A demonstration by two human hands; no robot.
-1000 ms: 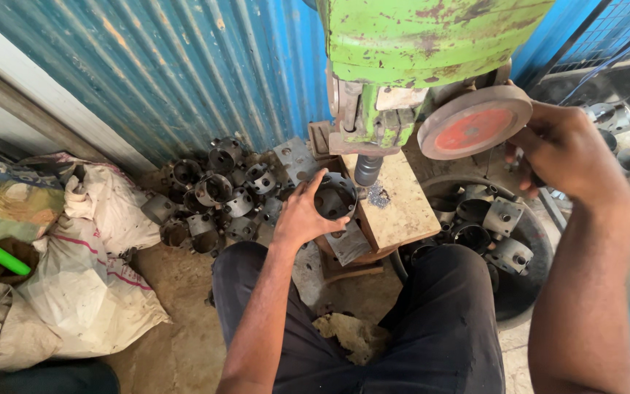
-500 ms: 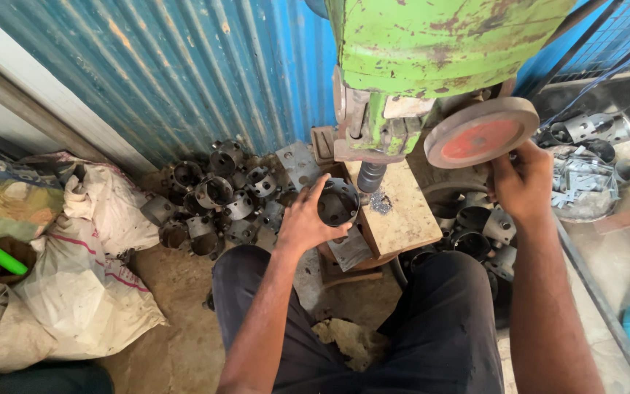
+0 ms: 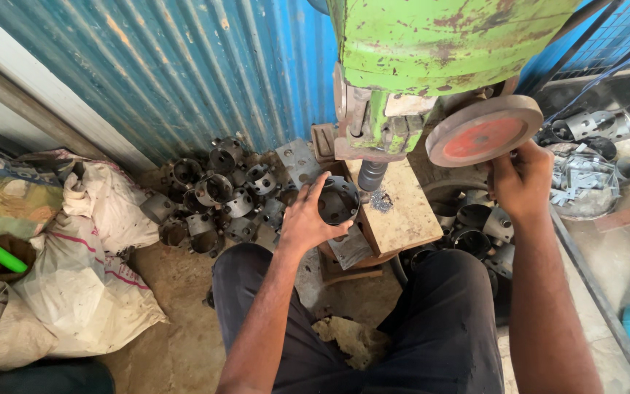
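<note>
Steadying a metal ring (image 3: pixel 338 200) in my curled left hand (image 3: pixel 306 219) under the press's punch (image 3: pixel 370 175), I'm gripping the red handwheel (image 3: pixel 484 131) with my right hand (image 3: pixel 520 177).

The metal ring (image 3: pixel 338 201) sits at the left edge of the wooden block (image 3: pixel 402 211), under the press machine (image 3: pixel 432 66). A pile of rings (image 3: pixel 213 193) lies left of the block, against the corrugated wall (image 3: pixel 184 66), with sacks (image 3: pixel 82 248) farther left. More rings (image 3: pixel 475 226) lie right of the block.
</note>
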